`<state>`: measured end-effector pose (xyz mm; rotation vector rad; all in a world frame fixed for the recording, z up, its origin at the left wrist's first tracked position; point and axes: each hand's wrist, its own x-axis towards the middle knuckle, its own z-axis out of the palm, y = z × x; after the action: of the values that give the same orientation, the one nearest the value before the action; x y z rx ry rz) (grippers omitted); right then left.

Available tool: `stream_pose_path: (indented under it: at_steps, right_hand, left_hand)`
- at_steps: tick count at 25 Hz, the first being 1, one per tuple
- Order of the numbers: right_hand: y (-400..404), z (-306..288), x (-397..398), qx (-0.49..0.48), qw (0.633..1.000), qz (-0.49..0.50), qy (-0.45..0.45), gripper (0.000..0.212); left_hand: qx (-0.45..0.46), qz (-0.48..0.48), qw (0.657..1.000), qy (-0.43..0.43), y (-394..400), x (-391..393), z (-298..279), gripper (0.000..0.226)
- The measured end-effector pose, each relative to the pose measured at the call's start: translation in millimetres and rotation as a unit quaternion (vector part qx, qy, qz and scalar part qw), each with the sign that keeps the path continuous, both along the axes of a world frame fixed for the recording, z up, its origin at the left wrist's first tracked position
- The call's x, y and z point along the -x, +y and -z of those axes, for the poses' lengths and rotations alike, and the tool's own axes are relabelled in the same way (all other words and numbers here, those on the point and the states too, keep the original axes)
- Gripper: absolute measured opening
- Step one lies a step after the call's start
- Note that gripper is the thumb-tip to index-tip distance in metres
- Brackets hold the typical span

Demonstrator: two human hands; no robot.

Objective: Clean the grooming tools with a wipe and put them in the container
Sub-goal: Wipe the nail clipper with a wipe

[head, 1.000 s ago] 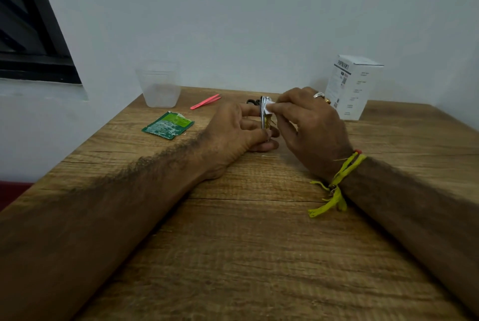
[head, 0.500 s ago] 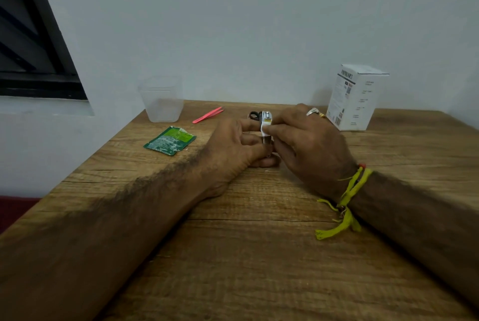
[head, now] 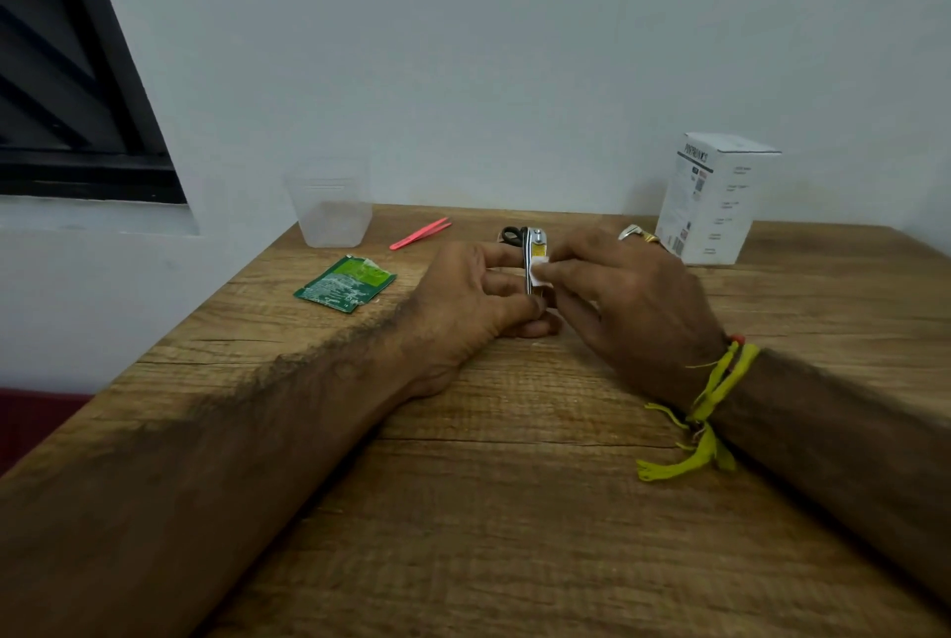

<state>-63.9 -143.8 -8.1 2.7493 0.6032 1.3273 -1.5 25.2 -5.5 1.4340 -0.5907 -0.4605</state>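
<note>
My left hand (head: 471, 300) holds a silver nail clipper (head: 534, 246) upright near the middle of the wooden table (head: 514, 509). My right hand (head: 628, 297) presses a small white wipe (head: 539, 272) against the clipper's side. Behind the clipper lie black-handled scissors (head: 512, 234), mostly hidden. Pink tweezers (head: 421, 233) lie further left. A clear plastic container (head: 333, 210) stands at the back left by the wall.
A torn green wipe sachet (head: 346, 283) lies left of my left hand. A white cardboard box (head: 712, 197) stands at the back right against the wall. The table's left edge runs along a wall under a dark window.
My right hand's fingers have shifted the wipe slightly down the clipper. The view has tilted up a little; both hands stay in the same place.
</note>
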Motion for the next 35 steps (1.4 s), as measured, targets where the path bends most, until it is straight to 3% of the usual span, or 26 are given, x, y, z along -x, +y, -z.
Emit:
stream_pose_path:
  at_steps: [14, 19, 23, 35]
  right_hand:
    - [1.6, -4.2, 5.5, 0.011, 1.000, -0.015, -0.007, 0.014]
    - [1.5, -4.2, 5.2, 0.031, 0.999, -0.038, 0.020, 0.016]
    - [4.0, -3.9, 4.1, 0.057, 0.997, -0.049, 0.007, 0.013]
    - [1.3, -4.0, 5.8, 0.067, 0.997, -0.037, 0.017, 0.014]
  left_hand:
    - [0.028, 0.031, 0.999, 0.000, 2.4, -2.6, 0.3, 0.056]
    - [0.053, 0.014, 0.996, 0.066, 3.6, -4.4, -7.0, 0.027]
    - [0.033, -0.052, 0.997, 0.036, -0.8, -2.6, -5.8, 0.016]
    - [0.039, -0.074, 0.996, 0.017, -4.2, -5.0, -1.4, 0.019]
